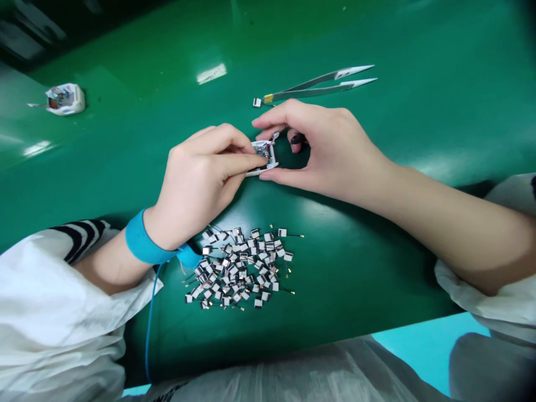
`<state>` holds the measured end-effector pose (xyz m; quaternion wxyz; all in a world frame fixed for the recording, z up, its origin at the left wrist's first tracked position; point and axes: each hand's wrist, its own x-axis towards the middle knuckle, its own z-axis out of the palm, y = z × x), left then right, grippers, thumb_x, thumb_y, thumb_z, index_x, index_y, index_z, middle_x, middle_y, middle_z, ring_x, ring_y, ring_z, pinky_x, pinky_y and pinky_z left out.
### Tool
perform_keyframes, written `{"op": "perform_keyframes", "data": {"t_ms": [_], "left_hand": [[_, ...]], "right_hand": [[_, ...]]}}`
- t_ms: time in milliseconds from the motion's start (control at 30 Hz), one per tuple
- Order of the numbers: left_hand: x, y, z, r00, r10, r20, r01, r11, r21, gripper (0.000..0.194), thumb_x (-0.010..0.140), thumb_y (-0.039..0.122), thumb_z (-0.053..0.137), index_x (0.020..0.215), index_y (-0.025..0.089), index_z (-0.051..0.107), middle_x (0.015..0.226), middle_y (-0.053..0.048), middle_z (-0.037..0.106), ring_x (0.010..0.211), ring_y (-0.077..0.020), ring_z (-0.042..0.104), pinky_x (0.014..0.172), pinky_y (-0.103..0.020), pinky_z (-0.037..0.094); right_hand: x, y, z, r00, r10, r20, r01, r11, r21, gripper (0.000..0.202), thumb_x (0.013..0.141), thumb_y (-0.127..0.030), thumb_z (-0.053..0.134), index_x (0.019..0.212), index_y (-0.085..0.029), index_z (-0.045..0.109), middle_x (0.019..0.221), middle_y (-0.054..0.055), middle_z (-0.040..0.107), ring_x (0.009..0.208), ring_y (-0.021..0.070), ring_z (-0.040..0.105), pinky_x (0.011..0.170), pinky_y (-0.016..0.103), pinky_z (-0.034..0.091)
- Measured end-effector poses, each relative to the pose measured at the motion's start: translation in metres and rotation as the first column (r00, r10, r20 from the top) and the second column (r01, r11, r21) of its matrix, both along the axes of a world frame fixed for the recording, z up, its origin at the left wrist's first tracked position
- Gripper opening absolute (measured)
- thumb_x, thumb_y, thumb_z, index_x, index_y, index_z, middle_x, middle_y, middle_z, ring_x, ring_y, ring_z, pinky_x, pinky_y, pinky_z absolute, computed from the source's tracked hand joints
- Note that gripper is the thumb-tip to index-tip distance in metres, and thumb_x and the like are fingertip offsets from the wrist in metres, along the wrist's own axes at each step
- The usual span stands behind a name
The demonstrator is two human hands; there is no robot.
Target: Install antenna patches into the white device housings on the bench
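A small white plastic housing [273,158] with an exposed circuit board [263,151] sits between my two hands. My left hand [205,167] is closed around its left side, with a fingertip pressed onto the board. On the right side, my right hand [322,142] curves around the housing, thumb at the lower edge and fingers at the upper edge. A small silvery piece [275,136] stands up at its upper right corner. Something small and black [298,139] shows at the curled fingers of my right hand; I cannot make out what it is.
A pile of small white-and-black square parts with thin leads [240,268] lies below my hands. Tweezers [322,86] lie above, beside one similar part [257,103]. Another opened white housing [67,100] stands far left. A blue wrist strap [146,240] trails a cord [149,324] across the green table [355,279].
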<state>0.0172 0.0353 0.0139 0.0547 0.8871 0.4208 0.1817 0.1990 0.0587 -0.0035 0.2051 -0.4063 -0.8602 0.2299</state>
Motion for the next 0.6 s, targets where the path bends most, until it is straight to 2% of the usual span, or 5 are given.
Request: {"op": "perform_keyframes", "data": {"t_ms": [267,500,600], "left_hand": [[0.0001,0.0005,-0.0003,1.0,0.0,-0.003,0.001,1.0,0.006,0.02,0.084,0.021,0.045,0.087,0.024,0.064,0.087,0.002,0.061,0.079,-0.0123,0.057,0.069,-0.024,0.047],[0.0002,0.0006,-0.0017,0.999,-0.01,0.031,0.009,1.0,0.024,0.02,0.083,0.02,0.045,0.085,0.023,0.065,0.085,0.001,0.061,0.077,-0.0121,0.057,0.069,-0.024,0.046],[-0.0001,0.0008,-0.0016,0.999,-0.024,0.039,0.023,0.999,0.027,0.02,0.083,0.02,0.045,0.086,0.022,0.065,0.085,0.0,0.061,0.077,-0.0124,0.057,0.068,-0.025,0.047]], "right_hand": [[0.0006,0.0003,0.0,1.0,0.007,-0.003,-0.007,1.0,0.013,0.047,0.069,-0.038,0.062,0.109,-0.019,0.045,0.103,0.001,0.056,0.086,0.0157,0.055,0.074,0.03,0.046],[-0.0004,0.0015,-0.0024,0.994,0.061,-0.085,-0.057,0.997,0.046,0.047,0.068,-0.04,0.062,0.105,-0.017,0.046,0.102,0.002,0.055,0.09,0.0148,0.052,0.078,0.028,0.044],[0.0052,0.0032,-0.0039,0.985,0.091,-0.144,-0.089,0.996,0.017,0.036,0.077,-0.039,0.053,0.105,-0.018,0.045,0.103,0.002,0.053,0.093,0.0125,0.05,0.08,0.027,0.043]]}}
